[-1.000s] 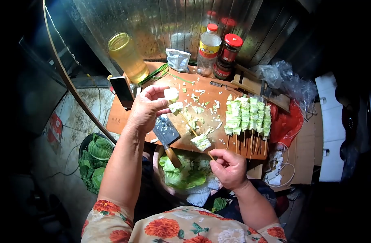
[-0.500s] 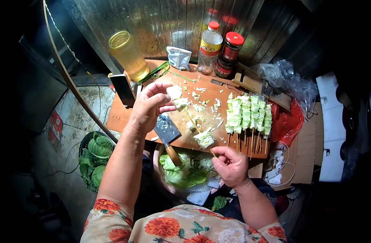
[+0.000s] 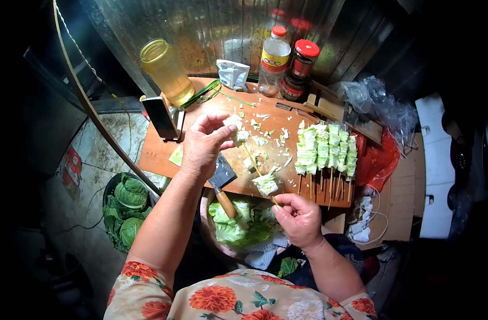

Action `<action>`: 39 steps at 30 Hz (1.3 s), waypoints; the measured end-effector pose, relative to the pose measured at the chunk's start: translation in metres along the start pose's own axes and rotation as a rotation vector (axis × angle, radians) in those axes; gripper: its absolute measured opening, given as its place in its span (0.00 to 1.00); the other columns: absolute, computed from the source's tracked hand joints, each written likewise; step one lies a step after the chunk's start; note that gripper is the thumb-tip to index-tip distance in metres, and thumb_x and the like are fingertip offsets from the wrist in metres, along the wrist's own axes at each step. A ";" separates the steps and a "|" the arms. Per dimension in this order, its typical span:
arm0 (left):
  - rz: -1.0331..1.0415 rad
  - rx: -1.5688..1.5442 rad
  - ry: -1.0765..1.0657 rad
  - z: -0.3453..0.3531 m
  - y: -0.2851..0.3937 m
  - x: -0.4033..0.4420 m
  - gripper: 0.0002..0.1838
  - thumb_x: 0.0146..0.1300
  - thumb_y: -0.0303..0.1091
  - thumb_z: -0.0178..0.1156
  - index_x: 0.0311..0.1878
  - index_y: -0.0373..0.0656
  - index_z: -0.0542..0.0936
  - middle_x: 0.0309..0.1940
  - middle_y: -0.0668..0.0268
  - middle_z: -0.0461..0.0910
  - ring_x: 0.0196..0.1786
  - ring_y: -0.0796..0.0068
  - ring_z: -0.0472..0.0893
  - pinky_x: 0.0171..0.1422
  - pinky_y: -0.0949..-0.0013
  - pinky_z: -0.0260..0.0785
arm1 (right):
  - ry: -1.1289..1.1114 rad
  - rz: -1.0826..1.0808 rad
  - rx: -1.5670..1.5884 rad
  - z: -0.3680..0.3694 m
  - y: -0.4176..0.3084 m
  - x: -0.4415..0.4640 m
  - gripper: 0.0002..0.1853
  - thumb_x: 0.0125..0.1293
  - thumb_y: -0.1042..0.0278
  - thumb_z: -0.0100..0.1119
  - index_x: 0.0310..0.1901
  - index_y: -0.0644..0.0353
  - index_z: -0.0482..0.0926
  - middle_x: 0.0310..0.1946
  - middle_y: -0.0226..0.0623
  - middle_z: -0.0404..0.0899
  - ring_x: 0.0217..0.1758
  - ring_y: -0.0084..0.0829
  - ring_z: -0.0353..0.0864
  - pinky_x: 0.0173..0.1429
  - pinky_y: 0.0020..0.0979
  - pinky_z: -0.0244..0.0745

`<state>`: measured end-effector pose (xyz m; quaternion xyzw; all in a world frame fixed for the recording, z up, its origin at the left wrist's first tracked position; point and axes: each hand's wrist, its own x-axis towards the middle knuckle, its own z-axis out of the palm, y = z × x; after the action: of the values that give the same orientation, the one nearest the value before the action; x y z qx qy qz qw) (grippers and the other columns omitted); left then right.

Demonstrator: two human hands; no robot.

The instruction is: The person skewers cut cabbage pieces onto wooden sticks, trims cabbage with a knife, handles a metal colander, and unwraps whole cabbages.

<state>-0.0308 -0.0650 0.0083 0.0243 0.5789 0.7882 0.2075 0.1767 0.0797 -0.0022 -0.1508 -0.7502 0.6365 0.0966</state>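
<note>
Pinching cabbage pieces (image 3: 235, 128) at the stick's upper end, the left hand (image 3: 204, 144) is above the bench (image 3: 201, 90); the right hand (image 3: 298, 218) grips the lower end of the wooden stick (image 3: 251, 159), beyond the bench's near edge. Loaded skewers (image 3: 326, 151) lie at the bench's right end.

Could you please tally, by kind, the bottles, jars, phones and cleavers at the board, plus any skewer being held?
Clear plastic bottle with red cap: 1
Wide, yellowish, transparent jar: 1
Dark glass jars with red labels: 2
Black-screened phone: 1
Grey metal cleaver with wooden handle: 1
Thin wooden skewer holding pale green cabbage: 1
Total: 7
</note>
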 end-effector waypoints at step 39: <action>-0.103 -0.161 0.176 0.013 -0.007 0.002 0.06 0.61 0.30 0.61 0.41 0.45 0.77 0.32 0.71 0.80 0.27 0.85 0.76 0.30 0.80 0.68 | 0.013 -0.022 -0.083 0.001 -0.009 0.001 0.09 0.57 0.75 0.65 0.39 0.64 0.81 0.18 0.24 0.72 0.21 0.13 0.67 0.26 0.19 0.65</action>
<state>-0.0267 -0.0509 0.0057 -0.0915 0.5304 0.8193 0.1975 0.1746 0.0781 0.0067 -0.1504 -0.7769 0.6028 0.1023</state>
